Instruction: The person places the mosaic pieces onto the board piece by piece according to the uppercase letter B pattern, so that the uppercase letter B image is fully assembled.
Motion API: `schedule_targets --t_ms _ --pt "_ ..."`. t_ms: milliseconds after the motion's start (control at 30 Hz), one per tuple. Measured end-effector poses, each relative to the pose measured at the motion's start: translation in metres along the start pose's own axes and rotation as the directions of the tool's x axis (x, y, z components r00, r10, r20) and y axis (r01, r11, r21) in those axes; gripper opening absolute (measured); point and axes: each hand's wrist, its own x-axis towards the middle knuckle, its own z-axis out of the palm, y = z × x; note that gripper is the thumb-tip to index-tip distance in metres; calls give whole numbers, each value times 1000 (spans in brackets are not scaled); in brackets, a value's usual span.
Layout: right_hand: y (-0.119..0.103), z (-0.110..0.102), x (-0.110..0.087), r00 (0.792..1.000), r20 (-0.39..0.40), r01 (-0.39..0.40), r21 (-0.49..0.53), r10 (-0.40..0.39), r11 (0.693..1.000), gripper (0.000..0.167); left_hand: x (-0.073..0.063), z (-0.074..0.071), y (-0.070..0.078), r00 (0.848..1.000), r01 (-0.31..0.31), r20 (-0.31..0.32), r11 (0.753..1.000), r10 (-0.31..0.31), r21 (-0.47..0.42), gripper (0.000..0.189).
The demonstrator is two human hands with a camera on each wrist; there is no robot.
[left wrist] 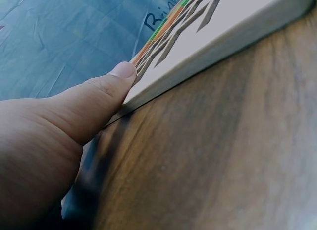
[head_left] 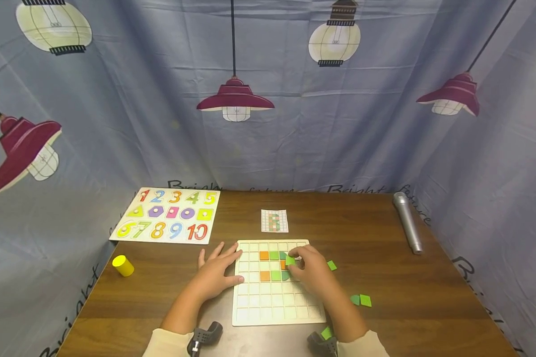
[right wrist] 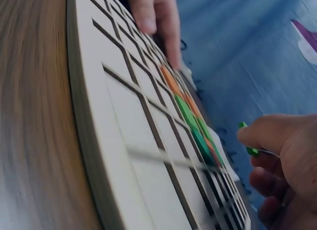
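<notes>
A pale wooden grid board (head_left: 272, 312) lies in the middle of the table. Set into its squares are orange and green tiles, such as an orange tile (head_left: 265, 276) and a green tile (head_left: 275, 275), plus darker green pieces with a shaped end. My right hand (head_left: 312, 270) pinches a light green square tile (head_left: 290, 261) between thumb and fingers, over the right side of the tile pattern. In the right wrist view this tile (right wrist: 251, 149) is held above the board. My left hand (head_left: 214, 275) rests at the board's left edge, fingers spread, thumb on the rim.
Loose green tiles (head_left: 365, 300) lie right of the board. Behind it is a small printed pattern card (head_left: 274, 221). A number and shape puzzle (head_left: 165, 215) and a yellow cylinder (head_left: 123, 266) are at the left; a silver microphone (head_left: 407, 223) is at the far right.
</notes>
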Motion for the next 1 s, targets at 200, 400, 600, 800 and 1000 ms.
schedule_targets --t_ms 200,400,600,800,1000 --pt "-16 16 7 998 8 62 -39 -62 997 25 -1 0 1 1000 -5 7 1000 5 -2 78" --pt "-28 34 12 996 22 93 -69 -91 993 24 -2 -2 1 1000 -2 3 1000 2 -10 77" --pt "-35 47 16 995 25 95 -53 -94 994 25 -1 1 0 1000 -11 11 1000 11 0 78" --pt "-32 53 15 994 26 105 -80 -104 991 28 0 5 -1 1000 -10 2 1000 10 -13 78" --pt "-33 57 17 995 29 99 -105 -96 990 28 0 2 -2 1000 -13 -10 1000 13 -1 77"
